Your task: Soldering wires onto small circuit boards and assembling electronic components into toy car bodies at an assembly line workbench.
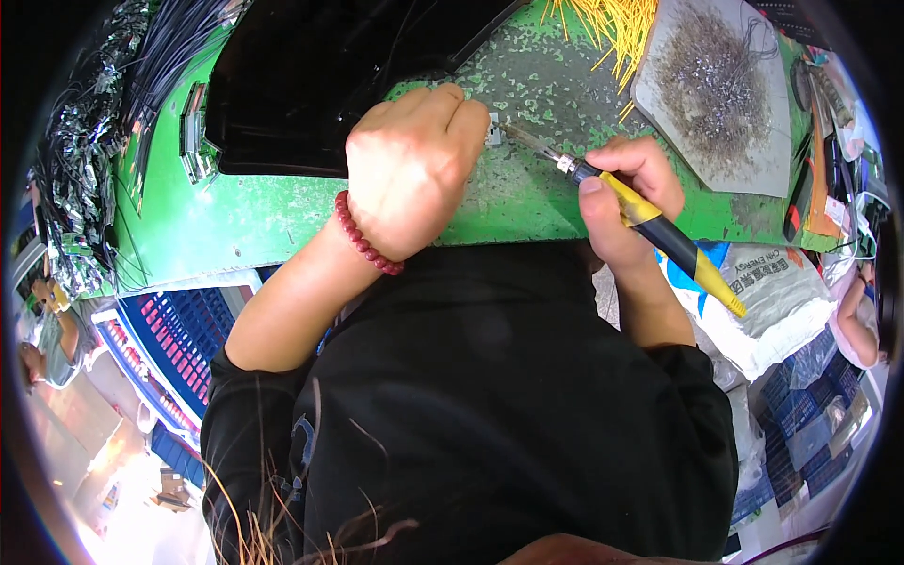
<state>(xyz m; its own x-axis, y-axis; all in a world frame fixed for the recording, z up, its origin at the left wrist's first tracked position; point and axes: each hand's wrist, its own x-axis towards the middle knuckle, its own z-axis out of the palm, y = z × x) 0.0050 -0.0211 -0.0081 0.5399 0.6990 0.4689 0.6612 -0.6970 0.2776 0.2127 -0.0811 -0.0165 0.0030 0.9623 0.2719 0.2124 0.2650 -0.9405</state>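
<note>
In my right hand (633,198) is a yellow-and-black soldering iron (670,241), gripped between thumb and fingers. Its tip slants up and left toward a small silvery metal part (493,130). That part pokes out beside the closed fingers of my left hand (410,160), which rests on the green worktop (527,212), back of the hand up. Most of what those fingers hold is hidden. Tip and part lie very close; whether they touch, I cannot tell. A red bead bracelet (363,240) circles my left wrist.
A large glossy black sheet or tray (292,94) lies behind my left hand. Yellow wires (621,33) spread at the back, beside a grey board (767,141) covered in dark solder debris. Black wires (169,66) and small metal-edged parts (196,132) sit at left. Blue crates (179,339) stand below.
</note>
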